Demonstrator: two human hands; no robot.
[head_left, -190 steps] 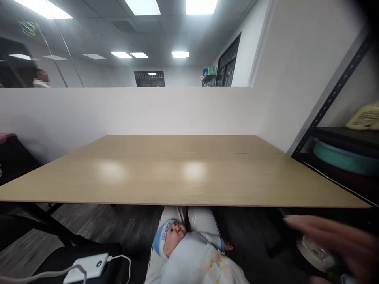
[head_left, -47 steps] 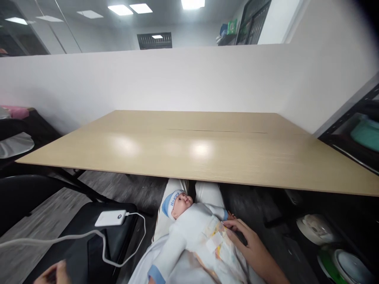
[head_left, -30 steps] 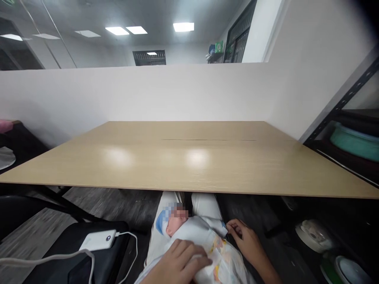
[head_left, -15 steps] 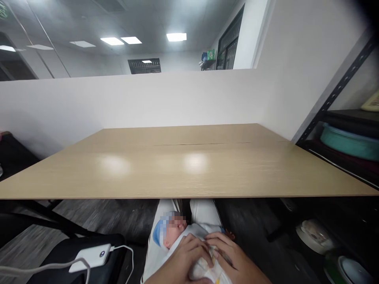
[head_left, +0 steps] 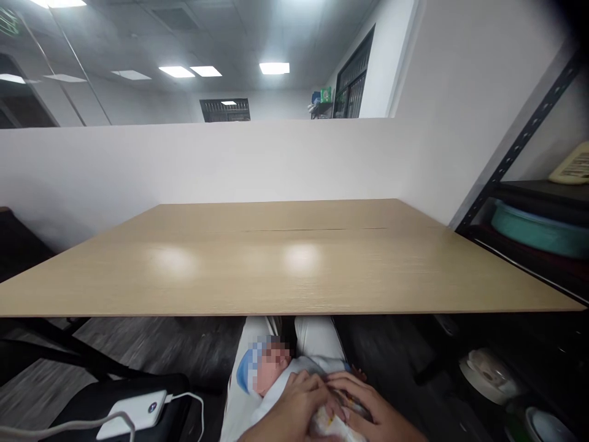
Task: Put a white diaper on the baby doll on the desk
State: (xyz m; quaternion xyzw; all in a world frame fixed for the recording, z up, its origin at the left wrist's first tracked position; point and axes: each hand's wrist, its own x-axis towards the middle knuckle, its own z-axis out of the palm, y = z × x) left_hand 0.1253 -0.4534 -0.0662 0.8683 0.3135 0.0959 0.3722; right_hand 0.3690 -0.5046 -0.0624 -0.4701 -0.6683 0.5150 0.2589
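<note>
A baby doll [head_left: 276, 374] in white clothes and a blue-and-white cap lies on my lap below the table edge, head to the left. My left hand [head_left: 294, 408] rests on the doll's chest, fingers curled over the cloth. My right hand [head_left: 368, 411] lies beside it on the doll's belly, fingers pressed on the printed diaper [head_left: 329, 420]. The fingertips of both hands meet over the diaper. The doll's lower body is cut off by the frame's bottom edge.
A bare light-wood table [head_left: 285, 264] fills the middle, with a white partition behind. A white power bank [head_left: 133, 411] with a cable lies on a black chair at lower left. A black shelf at right holds a teal basin [head_left: 538, 230] and, lower, bowls [head_left: 490, 374].
My left hand came in from the lower left and settled on the doll. My right hand slid from the doll's side onto its belly; the two hands now meet over the diaper.
</note>
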